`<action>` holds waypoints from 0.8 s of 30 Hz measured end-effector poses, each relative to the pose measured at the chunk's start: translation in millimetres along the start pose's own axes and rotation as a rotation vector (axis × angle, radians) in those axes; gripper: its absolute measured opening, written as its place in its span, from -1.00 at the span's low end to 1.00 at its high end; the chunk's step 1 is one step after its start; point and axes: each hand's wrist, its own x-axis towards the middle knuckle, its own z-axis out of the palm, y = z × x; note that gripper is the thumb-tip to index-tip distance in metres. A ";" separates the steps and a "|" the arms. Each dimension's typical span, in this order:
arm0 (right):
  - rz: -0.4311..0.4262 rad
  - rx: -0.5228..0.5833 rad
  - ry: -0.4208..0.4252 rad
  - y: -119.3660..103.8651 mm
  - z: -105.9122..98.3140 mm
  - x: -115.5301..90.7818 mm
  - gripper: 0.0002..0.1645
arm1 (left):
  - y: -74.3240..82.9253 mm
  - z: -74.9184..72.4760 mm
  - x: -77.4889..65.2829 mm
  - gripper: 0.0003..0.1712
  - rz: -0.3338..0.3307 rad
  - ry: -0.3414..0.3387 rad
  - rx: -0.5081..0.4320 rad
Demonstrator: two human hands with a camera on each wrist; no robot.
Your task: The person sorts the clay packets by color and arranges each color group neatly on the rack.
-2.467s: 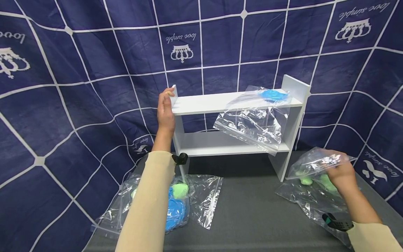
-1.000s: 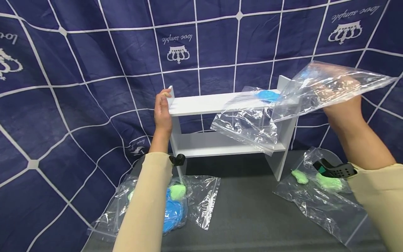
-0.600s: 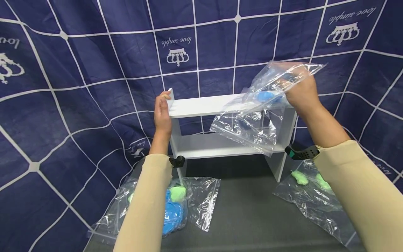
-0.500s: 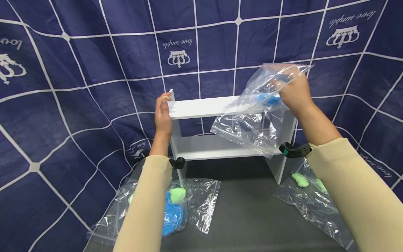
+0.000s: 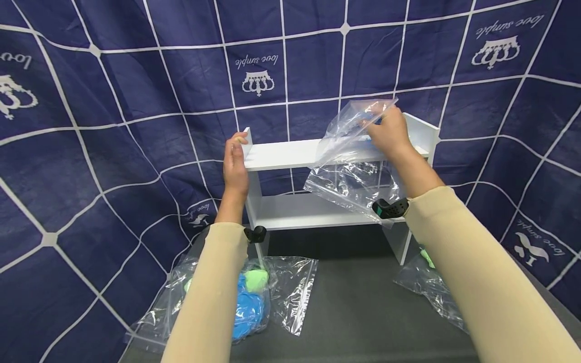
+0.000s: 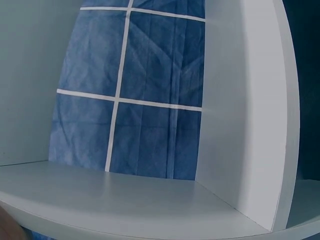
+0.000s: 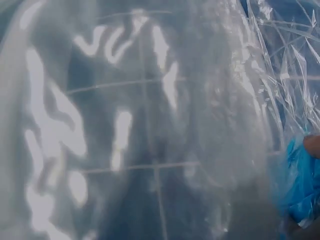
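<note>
My left hand [image 5: 235, 166] grips the upright left end panel of a small white two-tier shelf [image 5: 283, 154], fingers over its top edge. Above the right part of the top board, my right hand [image 5: 389, 130] holds a clear zip bag [image 5: 342, 118] by its blue contents. The right wrist view shows this bag's film up close, with a bunched blue lump [image 7: 299, 182] beside a fingertip. Beneath it, a second clear zip bag [image 5: 351, 184] lies on the top board and drapes over the front edge; its blue lump is mostly hidden behind the held bag and hand.
Clear bags [image 5: 295, 287] with a blue lump [image 5: 247, 312] and a light green lump [image 5: 256, 281] lie front left, partly under my left sleeve. Another bag [image 5: 428, 282] with light green contents lies right, mostly behind my right arm. A blue curtain [image 5: 313, 65] hangs behind the shelf.
My right hand has lifted the zip bag from the table's right side, then carried it left over the top board. My left hand has kept its grip on the end panel.
</note>
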 end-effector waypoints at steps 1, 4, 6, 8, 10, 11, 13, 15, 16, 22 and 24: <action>-0.015 -0.029 -0.005 1.2 2.7 0.3 -0.59 | 0.1 0.2 0.1 -0.69 -0.005 0.000 0.002; -0.026 -0.112 -0.034 3.1 9.2 0.9 -0.63 | 0.8 0.9 0.2 -0.68 -0.010 -0.004 0.014; -0.019 -0.159 -0.068 2.8 12.7 1.2 -0.64 | 1.4 1.2 0.1 -0.67 -0.011 -0.006 0.008; 0.006 -0.201 -0.116 2.8 15.5 1.2 -0.64 | 2.7 1.6 -0.4 -0.66 -0.011 -0.003 0.004; 0.027 -0.247 -0.170 2.4 17.6 0.8 -0.63 | 3.7 1.9 -0.9 -0.67 -0.015 -0.002 0.001; 0.039 -0.270 -0.195 2.3 18.2 0.5 -0.63 | 4.1 1.8 -1.3 -0.68 -0.018 -0.002 0.002; 0.047 -0.302 -0.238 1.9 18.7 -0.6 -0.61 | 3.9 1.7 -1.9 -0.69 -0.018 -0.005 0.004; 0.043 -0.331 -0.269 1.6 19.2 -1.5 -0.60 | 2.1 1.1 -2.3 -0.71 -0.012 -0.012 0.005; 0.034 -0.343 -0.286 1.4 19.3 -1.8 -0.58 | 1.0 0.6 -2.3 -0.72 -0.006 -0.012 0.004; 0.003 -0.378 -0.396 -0.9 18.0 -3.1 -0.43 | -2.5 -0.8 -1.3 -0.72 0.029 -0.005 -0.012; 0.002 -0.373 -0.424 -1.9 16.0 -2.7 -0.39 | -1.8 -0.6 -0.7 -0.72 0.027 -0.007 -0.016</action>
